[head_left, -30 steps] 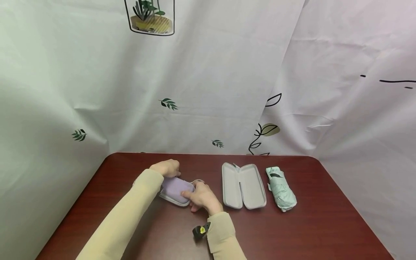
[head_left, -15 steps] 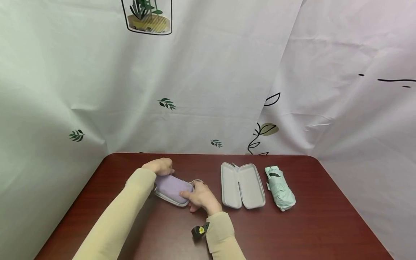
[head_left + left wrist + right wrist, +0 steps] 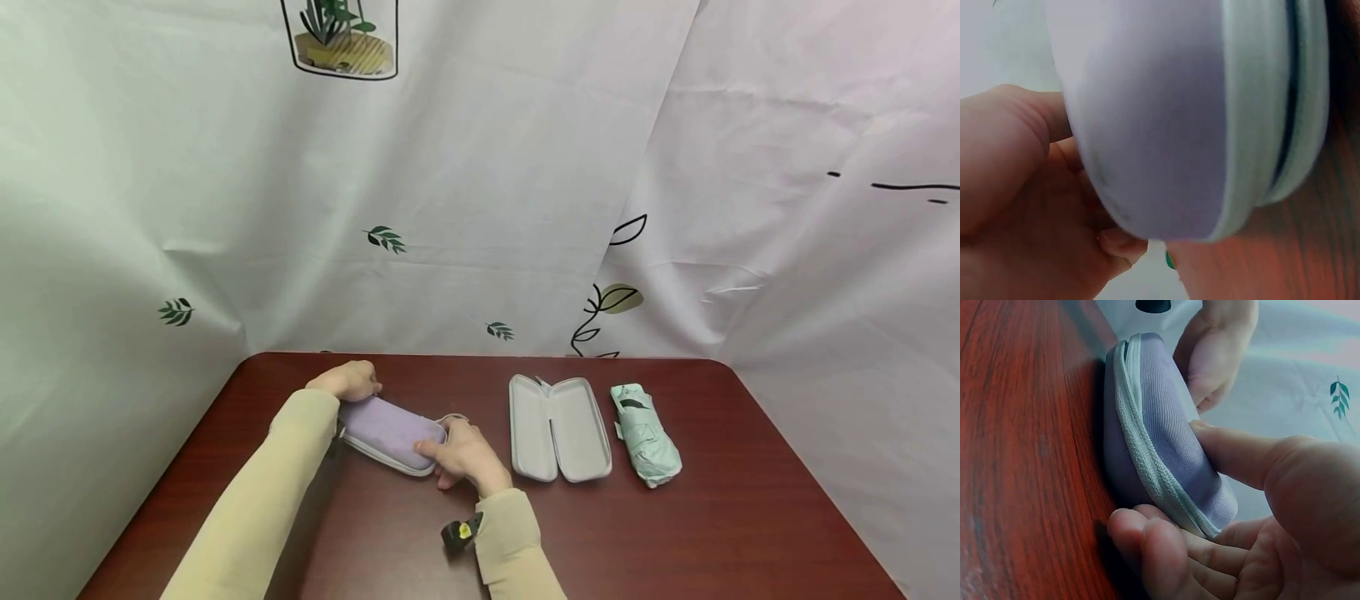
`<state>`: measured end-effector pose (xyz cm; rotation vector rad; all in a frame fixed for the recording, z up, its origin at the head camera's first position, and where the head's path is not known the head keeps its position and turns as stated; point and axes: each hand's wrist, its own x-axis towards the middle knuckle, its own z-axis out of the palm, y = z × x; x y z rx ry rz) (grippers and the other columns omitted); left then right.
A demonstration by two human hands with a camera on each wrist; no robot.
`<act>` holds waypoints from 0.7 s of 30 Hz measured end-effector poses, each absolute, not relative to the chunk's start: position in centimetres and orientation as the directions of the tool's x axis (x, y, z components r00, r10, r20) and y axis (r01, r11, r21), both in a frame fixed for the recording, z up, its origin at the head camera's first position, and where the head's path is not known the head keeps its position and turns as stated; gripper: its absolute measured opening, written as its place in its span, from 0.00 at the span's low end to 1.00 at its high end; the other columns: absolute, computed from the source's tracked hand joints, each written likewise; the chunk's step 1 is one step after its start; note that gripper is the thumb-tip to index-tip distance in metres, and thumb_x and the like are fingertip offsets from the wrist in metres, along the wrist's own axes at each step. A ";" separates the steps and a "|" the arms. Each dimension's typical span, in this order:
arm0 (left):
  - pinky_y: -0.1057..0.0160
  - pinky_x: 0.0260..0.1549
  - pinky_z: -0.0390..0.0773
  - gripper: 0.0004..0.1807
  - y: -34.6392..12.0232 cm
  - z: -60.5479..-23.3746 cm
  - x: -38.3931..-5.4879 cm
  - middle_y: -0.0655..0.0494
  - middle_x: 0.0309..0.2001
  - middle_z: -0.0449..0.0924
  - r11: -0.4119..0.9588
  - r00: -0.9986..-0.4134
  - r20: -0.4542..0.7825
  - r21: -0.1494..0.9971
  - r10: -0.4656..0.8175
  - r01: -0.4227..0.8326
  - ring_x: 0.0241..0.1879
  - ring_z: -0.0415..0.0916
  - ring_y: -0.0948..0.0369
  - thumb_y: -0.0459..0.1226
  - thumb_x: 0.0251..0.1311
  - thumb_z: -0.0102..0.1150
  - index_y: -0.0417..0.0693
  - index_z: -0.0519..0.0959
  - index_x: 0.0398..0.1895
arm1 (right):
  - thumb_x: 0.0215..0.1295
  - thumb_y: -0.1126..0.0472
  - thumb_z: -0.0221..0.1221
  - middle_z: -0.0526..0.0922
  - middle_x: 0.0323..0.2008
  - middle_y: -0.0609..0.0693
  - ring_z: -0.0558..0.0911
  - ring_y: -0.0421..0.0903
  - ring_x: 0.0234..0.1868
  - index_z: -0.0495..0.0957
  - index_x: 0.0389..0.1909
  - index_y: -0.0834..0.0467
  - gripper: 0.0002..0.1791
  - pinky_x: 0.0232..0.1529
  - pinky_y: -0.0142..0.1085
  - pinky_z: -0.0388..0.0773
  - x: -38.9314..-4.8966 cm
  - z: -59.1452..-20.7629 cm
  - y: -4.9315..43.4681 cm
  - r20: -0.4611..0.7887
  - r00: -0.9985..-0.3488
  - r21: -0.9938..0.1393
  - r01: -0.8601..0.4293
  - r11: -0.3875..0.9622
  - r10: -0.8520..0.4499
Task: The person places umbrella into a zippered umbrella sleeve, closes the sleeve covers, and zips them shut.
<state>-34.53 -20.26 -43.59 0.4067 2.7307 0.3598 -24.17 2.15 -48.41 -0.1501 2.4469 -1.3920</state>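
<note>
A lilac zip case (image 3: 390, 433) with a pale zipper band lies on the table, left of centre in the head view. My right hand (image 3: 468, 454) grips its right end, thumb on top and fingers beneath, as the right wrist view shows. My left hand (image 3: 348, 381) is at the case's far left corner, fingers curled, pinching at the zipper line; the zipper pull is hidden behind the case. A dark gap shows between the zipper bands (image 3: 1254, 119) in the left wrist view. A thin cord loop (image 3: 453, 416) sticks out by the right hand.
To the right, a light grey case (image 3: 558, 433) lies spread open, both halves facing up. Beyond it is a folded mint-green umbrella (image 3: 648, 437). All rest on a dark red wooden table (image 3: 675, 542) in front of a white patterned curtain (image 3: 480, 167).
My left hand has slid leftward along the case's far edge to its left corner, uncovering more of the lilac top. My right hand keeps its grip on the right end.
</note>
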 end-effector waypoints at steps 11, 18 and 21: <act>0.55 0.39 0.75 0.11 -21.7 -44.3 -34.4 0.47 0.39 0.81 0.910 -0.908 -0.292 0.372 0.301 0.182 0.38 0.75 0.55 0.35 0.67 0.53 0.36 0.83 0.38 | 0.54 0.48 0.70 0.77 0.33 0.51 0.80 0.46 0.30 0.74 0.48 0.59 0.26 0.38 0.40 0.75 -24.0 -47.9 1.6 -0.068 -0.980 -0.736 -0.077 0.673 -0.186; 0.56 0.38 0.74 0.10 -21.4 -44.3 -34.5 0.49 0.37 0.80 0.911 -0.916 -0.277 0.373 0.290 0.176 0.37 0.74 0.56 0.36 0.68 0.53 0.39 0.81 0.36 | 0.52 0.62 0.67 0.65 0.65 0.58 0.61 0.56 0.68 0.74 0.60 0.52 0.31 0.61 0.56 0.60 -24.2 -46.9 0.3 0.192 -0.906 -0.527 -0.419 0.740 -0.376; 0.57 0.36 0.74 0.10 -21.2 -44.3 -34.4 0.50 0.36 0.80 0.912 -0.916 -0.285 0.377 0.282 0.163 0.36 0.74 0.56 0.36 0.68 0.53 0.40 0.82 0.35 | 0.54 0.62 0.64 0.64 0.69 0.57 0.59 0.54 0.71 0.76 0.57 0.52 0.27 0.66 0.53 0.58 -24.4 -47.0 -0.5 0.207 -0.856 -0.431 -0.514 0.742 -0.473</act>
